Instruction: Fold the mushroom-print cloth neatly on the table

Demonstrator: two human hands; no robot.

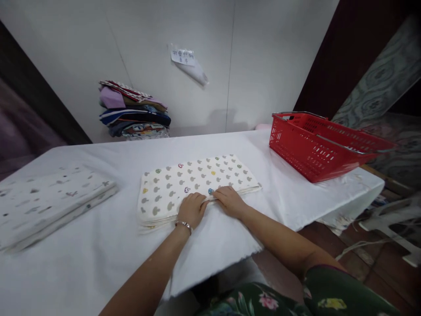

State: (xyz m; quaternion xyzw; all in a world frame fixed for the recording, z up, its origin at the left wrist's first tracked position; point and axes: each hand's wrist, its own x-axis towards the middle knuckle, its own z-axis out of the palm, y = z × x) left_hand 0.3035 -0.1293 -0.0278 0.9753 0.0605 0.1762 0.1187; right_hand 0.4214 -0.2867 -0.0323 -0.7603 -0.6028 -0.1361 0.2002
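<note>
A white cloth printed with mushrooms [197,175] lies folded in a flat rectangular stack in front of me, its layers showing along the near edge. My left hand [192,208] is closed on the middle of that edge, fingers on top and the thumb pointing inward; a bracelet circles the wrist. Just to the right, my right hand [229,201] pinches the same edge, its fingertips beside a blue mushroom print. Both thumbs are partly hidden at the fold.
Another folded printed cloth [49,197] lies on the left of the white-covered table [115,263]. Folded fabrics [134,112] are piled at the back by the wall. A red plastic basket [315,149] with metal handles stands at the right. A white plastic stool [394,224] is beyond the table's right end.
</note>
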